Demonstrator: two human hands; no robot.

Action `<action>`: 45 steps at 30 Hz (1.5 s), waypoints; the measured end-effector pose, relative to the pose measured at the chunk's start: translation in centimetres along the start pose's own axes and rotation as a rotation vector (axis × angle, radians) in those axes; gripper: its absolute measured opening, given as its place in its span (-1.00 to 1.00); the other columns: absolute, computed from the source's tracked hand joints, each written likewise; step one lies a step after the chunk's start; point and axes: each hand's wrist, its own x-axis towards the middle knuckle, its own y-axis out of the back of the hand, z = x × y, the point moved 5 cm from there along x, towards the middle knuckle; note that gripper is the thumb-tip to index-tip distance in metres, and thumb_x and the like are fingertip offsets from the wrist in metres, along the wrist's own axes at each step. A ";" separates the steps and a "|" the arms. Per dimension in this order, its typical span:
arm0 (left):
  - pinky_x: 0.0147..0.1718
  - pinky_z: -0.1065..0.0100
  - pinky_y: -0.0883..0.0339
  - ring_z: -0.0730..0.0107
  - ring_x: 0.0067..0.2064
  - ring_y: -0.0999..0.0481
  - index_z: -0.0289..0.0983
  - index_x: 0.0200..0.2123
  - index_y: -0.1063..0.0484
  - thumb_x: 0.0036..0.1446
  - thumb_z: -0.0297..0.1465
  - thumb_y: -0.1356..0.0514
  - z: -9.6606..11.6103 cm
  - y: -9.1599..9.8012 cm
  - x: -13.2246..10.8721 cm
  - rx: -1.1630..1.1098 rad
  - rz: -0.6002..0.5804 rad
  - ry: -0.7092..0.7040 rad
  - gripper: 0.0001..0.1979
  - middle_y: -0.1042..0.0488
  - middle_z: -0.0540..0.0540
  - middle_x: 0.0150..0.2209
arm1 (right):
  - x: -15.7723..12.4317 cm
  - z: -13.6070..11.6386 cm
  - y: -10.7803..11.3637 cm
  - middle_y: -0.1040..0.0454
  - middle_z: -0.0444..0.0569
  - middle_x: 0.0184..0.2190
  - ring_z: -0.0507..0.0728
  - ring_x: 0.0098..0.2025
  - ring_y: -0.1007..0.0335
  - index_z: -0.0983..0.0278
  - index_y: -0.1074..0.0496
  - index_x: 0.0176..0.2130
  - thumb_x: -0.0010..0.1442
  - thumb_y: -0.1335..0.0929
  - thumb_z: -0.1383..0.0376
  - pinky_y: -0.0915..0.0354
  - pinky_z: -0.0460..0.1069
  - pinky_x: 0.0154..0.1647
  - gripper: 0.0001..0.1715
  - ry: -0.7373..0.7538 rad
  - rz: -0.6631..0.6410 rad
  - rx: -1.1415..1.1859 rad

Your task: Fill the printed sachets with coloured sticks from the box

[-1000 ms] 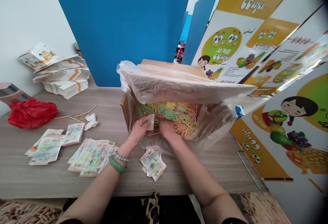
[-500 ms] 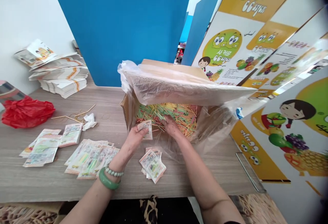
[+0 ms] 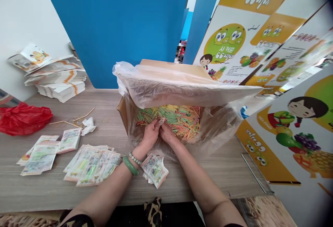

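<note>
My left hand point(image 3: 151, 134) is closed on a small printed packet point(image 3: 162, 120), which is seen nearly edge-on over the open carton. Right beside it, my right hand point(image 3: 167, 132) has its fingers pressed together against the packet; what they pinch is hidden. Below both hands, many thin coloured sticks point(image 3: 174, 113) in green, yellow, orange and pink fill the bottom of the carton point(image 3: 123, 116). A clear plastic liner point(image 3: 166, 97) drapes over its rim. A small pile of printed packets point(image 3: 155, 171) lies on the table just below my left wrist.
Filled packets point(image 3: 91, 166) lie fanned at left, near banded packet bundles point(image 3: 41, 156). A red plastic bag point(image 3: 24, 118), crumpled tissue point(image 3: 88, 126) and stacked flat cartons point(image 3: 61, 90) lie farther left. A blue panel point(image 3: 117, 29) stands behind; printed boxes point(image 3: 221, 46) rise at right.
My left hand has moved right and up with the packet, bringing it against my right hand. The light green sticks seen at my right fingertips are now out of sight. The view has shifted slightly.
</note>
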 end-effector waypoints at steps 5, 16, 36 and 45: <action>0.13 0.15 -0.32 0.13 0.05 -0.53 -0.28 -0.07 -0.57 0.06 -0.33 -0.24 1.1 1.7 0.0 -0.133 0.072 0.013 -0.65 -0.58 -0.17 0.02 | -0.5 1.0 0.9 -0.54 0.02 -0.06 0.10 -0.04 -0.43 0.29 -0.36 0.06 0.29 -0.17 0.27 -0.32 -0.04 0.01 -0.59 -0.076 0.152 0.262; -0.08 0.21 -0.42 0.17 -0.17 -0.58 -0.30 -0.25 -0.60 -0.12 -0.21 -0.40 1.9 1.6 -0.4 -0.182 0.002 0.119 -0.64 -0.64 -0.15 -0.22 | -1.5 0.4 0.6 -0.53 -0.08 -0.21 0.09 -0.16 -0.41 0.25 -0.40 -0.18 0.08 -0.23 0.28 -0.31 -0.03 -0.04 -0.72 -0.072 0.172 0.357; -0.48 0.40 -0.18 0.47 -0.50 -0.31 -0.35 -0.53 -0.53 -0.36 -0.15 -0.48 0.9 3.1 -4.2 -0.119 -0.123 0.335 -0.59 -0.44 0.01 -0.56 | -0.9 -4.7 6.6 -0.44 -0.24 -0.56 0.09 -0.43 -0.51 0.19 -0.36 -0.21 0.10 -0.43 0.11 -0.37 -0.01 -0.33 -0.69 -0.083 0.311 1.144; -0.50 0.43 -0.03 0.53 -0.52 -0.18 -0.33 -0.58 -0.42 -0.25 -0.17 -0.43 1.4 3.1 -4.3 -0.010 -0.169 0.246 -0.63 -0.27 0.08 -0.60 | -1.9 -9.3 5.5 -0.44 -0.25 -0.56 0.07 -0.42 -0.52 0.20 -0.37 -0.20 0.21 -0.38 0.17 -0.42 0.03 -0.25 -0.81 0.090 0.311 1.140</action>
